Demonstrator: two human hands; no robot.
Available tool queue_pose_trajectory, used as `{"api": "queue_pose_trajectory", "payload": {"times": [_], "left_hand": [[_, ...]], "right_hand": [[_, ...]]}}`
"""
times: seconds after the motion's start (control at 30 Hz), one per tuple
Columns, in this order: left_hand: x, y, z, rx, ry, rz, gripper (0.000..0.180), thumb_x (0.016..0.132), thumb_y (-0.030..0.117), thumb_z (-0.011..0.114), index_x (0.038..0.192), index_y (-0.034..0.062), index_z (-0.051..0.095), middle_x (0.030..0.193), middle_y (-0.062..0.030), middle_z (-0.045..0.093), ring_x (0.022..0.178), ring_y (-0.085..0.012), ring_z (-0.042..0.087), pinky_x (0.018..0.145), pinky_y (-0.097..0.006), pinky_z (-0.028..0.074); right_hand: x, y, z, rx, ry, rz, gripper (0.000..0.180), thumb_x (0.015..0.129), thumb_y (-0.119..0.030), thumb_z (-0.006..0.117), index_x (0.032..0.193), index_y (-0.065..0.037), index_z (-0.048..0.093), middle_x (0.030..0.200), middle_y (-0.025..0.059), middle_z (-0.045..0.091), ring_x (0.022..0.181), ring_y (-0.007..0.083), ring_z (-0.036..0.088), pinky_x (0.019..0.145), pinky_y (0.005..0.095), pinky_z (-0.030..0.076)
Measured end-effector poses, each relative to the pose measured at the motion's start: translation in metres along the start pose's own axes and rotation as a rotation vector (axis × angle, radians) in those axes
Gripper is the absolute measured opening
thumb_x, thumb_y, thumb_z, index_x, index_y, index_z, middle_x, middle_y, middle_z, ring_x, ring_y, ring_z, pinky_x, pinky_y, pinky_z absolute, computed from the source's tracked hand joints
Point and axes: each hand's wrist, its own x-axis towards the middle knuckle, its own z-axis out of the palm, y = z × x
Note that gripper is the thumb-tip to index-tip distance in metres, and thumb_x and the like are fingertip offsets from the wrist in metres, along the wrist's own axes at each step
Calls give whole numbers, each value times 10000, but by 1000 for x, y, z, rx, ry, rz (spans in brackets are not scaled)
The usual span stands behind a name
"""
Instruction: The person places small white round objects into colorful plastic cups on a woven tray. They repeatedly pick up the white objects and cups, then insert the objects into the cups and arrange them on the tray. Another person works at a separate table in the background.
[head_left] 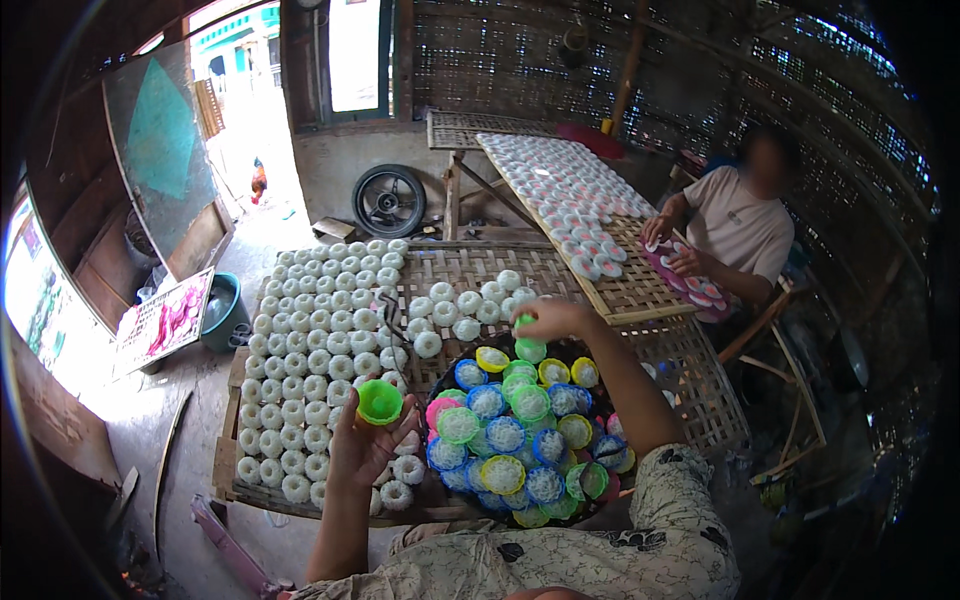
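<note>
Basin (455, 358) of filled moulds (505, 435) on woven tray (470, 270); noodle rounds (310, 360) left, behind it.

This is a small rustic food-making workshop in a hut. Its walls are woven bamboo lattice (560, 60), and the floor is bare concrete (180, 420). Broad woven bamboo drying trays (470, 270) carry rows of small round white noodle cakes (310, 360). A dark round basket (470, 490) holds coloured plastic moulds (510, 430). A second person (740, 220) works at another loaded tray (630, 290).
</note>
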Motion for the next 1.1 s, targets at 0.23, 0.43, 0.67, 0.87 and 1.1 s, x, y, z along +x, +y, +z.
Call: {"api": "queue_pose_trajectory", "payload": {"times": [0.23,0.43,0.67,0.87,1.1], "left_hand": [[-20,8,-7,-109,-4,-15,439,995,424,425,1289,113,522,1291,-196,548,1223,-415,508,1029,-588,409],[-47,29,-26,-145,28,85,417,1004,399,431,1315,134,515,1296,-179,550,1224,-435,496,1029,-572,412],[-26,35,-44,-345,53,174,423,984,374,514,1257,52,494,1239,-192,564,1185,-389,530,1025,-504,453],[32,13,-33,-171,38,-50,596,964,488,495,1266,-23,435,1294,-248,485,1182,-403,523,1029,-503,452],[44,-3,-18,-224,26,-227,619,969,504,470,1312,-6,399,1306,-242,480,1164,-388,538,986,-508,485]], "right_hand": [[148,-6,10,394,586,-25,537,714,-349,825,996,-42,486,885,99,594,838,232,599,711,373,491],[219,20,65,-15,847,-156,511,658,-291,833,879,-65,432,859,139,480,825,331,525,716,430,436],[188,-34,29,193,797,-137,500,752,-352,787,914,-28,442,868,139,538,809,310,614,662,430,510],[79,-148,56,876,-139,-178,533,891,-535,605,1074,-41,520,992,129,614,861,229,659,675,371,583],[40,-124,45,328,-82,-256,438,858,-391,682,1153,-80,593,1087,126,625,1027,257,604,888,371,468]]}}
